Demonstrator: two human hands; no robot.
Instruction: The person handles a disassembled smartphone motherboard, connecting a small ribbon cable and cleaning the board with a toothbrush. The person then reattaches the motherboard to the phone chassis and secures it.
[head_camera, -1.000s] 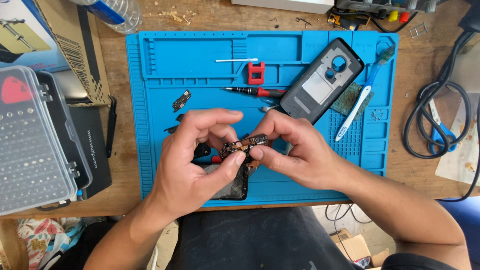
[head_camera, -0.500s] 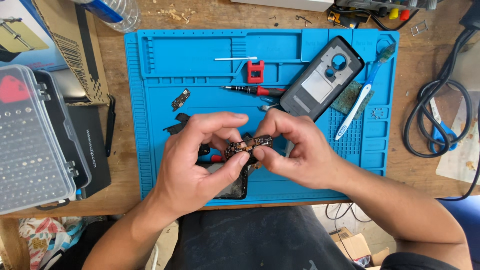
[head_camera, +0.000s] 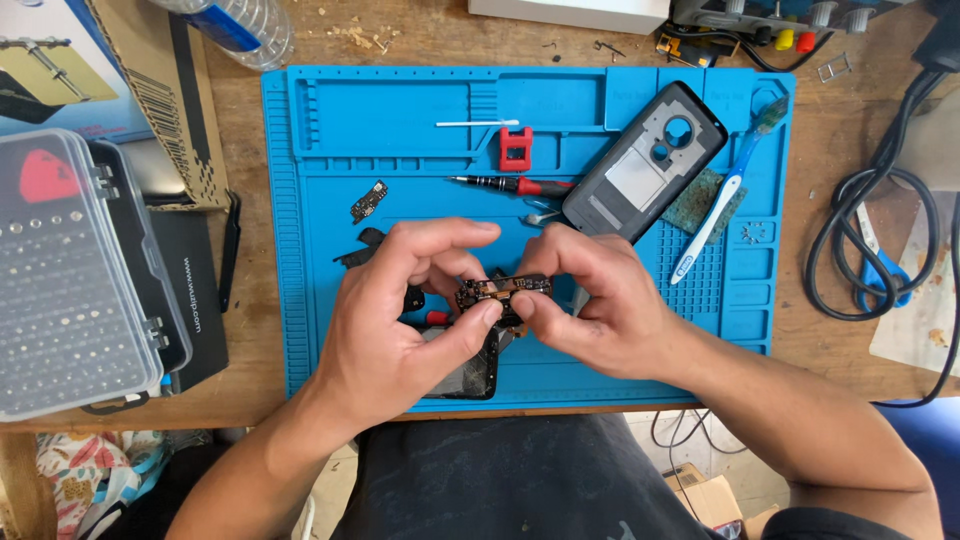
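A small dark circuit board (head_camera: 503, 291) is pinched between my left hand (head_camera: 400, 310) and my right hand (head_camera: 600, 310), just above the blue work mat (head_camera: 400, 160). Thumbs and fingertips of both hands meet on the board. Under my hands lies a dark phone body (head_camera: 470, 375), partly hidden. A grey phone back cover (head_camera: 645, 160) lies tilted on the mat beyond my right hand. Next to it is a red-handled screwdriver (head_camera: 515, 184).
On the mat lie a red block (head_camera: 516, 150), a cotton swab (head_camera: 475, 123), a small board piece (head_camera: 368, 200), a blue toothbrush (head_camera: 725, 195) and a green pad (head_camera: 700, 200). A clear bit case (head_camera: 70, 280) sits left, black cables and blue scissors (head_camera: 880, 255) right.
Both hands keep the small board pinched in nearly the same spot; my fingers have shifted slightly along it. Nothing else on the mat has moved.
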